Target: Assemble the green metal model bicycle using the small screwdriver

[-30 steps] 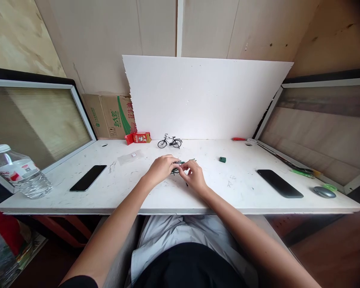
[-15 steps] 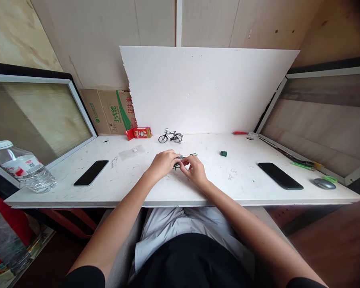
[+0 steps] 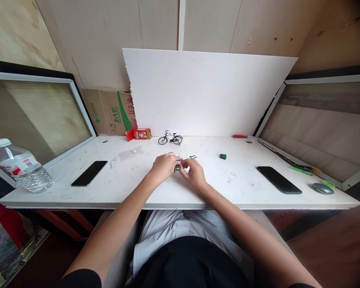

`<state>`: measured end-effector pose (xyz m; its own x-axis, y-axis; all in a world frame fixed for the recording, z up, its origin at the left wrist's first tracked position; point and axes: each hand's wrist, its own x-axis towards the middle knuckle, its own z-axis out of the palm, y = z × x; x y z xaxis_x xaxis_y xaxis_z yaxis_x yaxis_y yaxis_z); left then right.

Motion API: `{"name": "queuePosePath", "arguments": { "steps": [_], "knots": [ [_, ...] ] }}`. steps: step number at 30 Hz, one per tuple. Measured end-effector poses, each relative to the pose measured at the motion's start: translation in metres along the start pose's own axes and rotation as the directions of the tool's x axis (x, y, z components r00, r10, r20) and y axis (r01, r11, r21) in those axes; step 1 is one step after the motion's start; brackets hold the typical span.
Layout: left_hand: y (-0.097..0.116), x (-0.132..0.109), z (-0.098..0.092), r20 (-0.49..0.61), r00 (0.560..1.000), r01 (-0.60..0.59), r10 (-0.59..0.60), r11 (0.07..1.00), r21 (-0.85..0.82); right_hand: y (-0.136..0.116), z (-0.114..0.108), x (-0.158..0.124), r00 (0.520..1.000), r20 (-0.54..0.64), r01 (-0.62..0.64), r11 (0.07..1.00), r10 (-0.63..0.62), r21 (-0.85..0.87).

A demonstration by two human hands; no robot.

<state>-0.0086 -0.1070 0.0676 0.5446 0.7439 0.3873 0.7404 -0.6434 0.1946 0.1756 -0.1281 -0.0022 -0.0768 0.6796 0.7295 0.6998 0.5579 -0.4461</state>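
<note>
My left hand [image 3: 164, 166] and my right hand [image 3: 194, 174] meet over the middle of the table. Between their fingertips is a small dark model bicycle [image 3: 177, 169], mostly covered, with only thin wheel-like parts showing. Both hands are closed, thumb and fingers pinched on it. Just beyond the right fingers lies a thin dark-green piece [image 3: 193, 157]. Farther back, a black model bicycle [image 3: 170, 138] stands upright on its own. To the right of my hands sits a small dark-green block [image 3: 223, 156].
A clear plastic bag [image 3: 130, 153] and red box [image 3: 142, 134] lie at back left. Phones [image 3: 90, 173] [image 3: 279, 180] flank my arms. A water bottle [image 3: 22, 168] stands left; a computer mouse [image 3: 323, 188] lies right. A white board [image 3: 210, 92] leans behind the table [image 3: 228, 194].
The camera view has shifted slightly. My hands stay together over the model bicycle, with the fingers adjusted a little; the other things remain in place.
</note>
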Motion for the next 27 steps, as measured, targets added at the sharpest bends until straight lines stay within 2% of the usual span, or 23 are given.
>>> {"name": "queuePosePath", "arguments": {
  "steps": [6,13,17,21,27],
  "knots": [
    [0.0,0.0,0.004,0.006,1.0,-0.004,0.004,1.0,0.02,0.002,0.001,0.002,0.995,-0.014,-0.099,0.995,0.1,0.014],
    [0.003,0.001,0.003,-0.007,1.0,0.022,-0.022,1.0,0.009,0.006,0.002,0.001,0.998,-0.002,-0.062,0.995,0.062,0.072],
    [0.005,0.0,-0.004,-0.003,1.0,0.03,-0.03,0.999,-0.046,0.004,0.001,0.002,0.997,-0.018,-0.067,0.993,0.069,0.094],
    [0.002,0.001,-0.008,-0.03,0.999,0.039,-0.044,0.989,-0.14,0.003,-0.003,0.003,0.997,-0.028,-0.059,0.979,0.066,0.193],
    [-0.006,0.002,-0.007,-0.084,0.995,0.024,-0.044,0.974,-0.226,0.009,-0.004,0.005,0.992,-0.004,-0.122,0.941,0.13,0.316]
  ]
}}
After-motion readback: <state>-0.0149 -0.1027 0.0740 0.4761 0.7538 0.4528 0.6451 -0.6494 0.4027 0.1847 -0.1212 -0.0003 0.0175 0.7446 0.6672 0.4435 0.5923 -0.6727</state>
